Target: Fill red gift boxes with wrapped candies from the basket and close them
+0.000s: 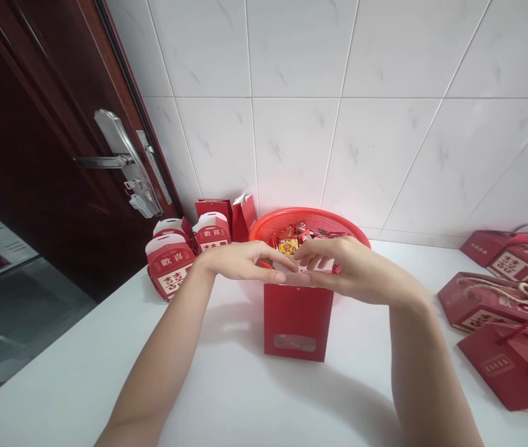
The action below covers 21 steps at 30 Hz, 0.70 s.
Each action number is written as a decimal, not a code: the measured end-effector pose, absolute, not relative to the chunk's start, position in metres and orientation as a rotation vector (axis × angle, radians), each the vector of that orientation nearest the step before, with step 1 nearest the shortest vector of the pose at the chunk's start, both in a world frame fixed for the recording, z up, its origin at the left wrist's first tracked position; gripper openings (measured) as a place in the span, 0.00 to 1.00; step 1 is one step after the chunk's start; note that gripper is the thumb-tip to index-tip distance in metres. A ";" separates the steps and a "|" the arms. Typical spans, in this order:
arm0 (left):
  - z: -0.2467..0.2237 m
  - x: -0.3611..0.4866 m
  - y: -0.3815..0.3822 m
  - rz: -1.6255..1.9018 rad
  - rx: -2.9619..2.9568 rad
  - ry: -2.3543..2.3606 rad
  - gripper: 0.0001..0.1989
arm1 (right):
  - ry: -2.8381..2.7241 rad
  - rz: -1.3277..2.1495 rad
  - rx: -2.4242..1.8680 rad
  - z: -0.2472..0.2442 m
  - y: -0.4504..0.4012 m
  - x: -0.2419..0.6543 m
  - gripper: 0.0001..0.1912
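A red paper gift box (297, 320) stands upright on the white table in front of me, with a small clear window low on its front. Its white inner top flap (294, 277) shows between my hands. At the left of the top edge, my left hand (245, 259) has thumb and fingers closed on the flap. From the other side, my right hand (345, 270) grips the same edge, fingers bent over it and thumb in front. The fingertips nearly meet. Wrapped candies (288, 246) lie in a red plastic basket (310, 215) right behind the box, partly hidden by my hands.
Several red and white boxes (169, 261) stand at the table's left back, near red paper bags (244, 216). On the right lie more red boxes with cords (482, 301) and a red bag (508, 366). A tiled wall closes the back; a dark door (59, 93) is at left.
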<state>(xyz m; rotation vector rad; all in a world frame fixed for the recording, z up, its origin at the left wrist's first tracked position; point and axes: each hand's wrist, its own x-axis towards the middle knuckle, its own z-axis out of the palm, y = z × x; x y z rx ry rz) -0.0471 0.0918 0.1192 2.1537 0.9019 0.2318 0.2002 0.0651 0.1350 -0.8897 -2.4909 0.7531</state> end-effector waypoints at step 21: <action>0.105 -0.033 0.092 0.735 2.241 0.945 0.40 | -2.428 0.649 -1.258 0.125 0.081 0.221 0.30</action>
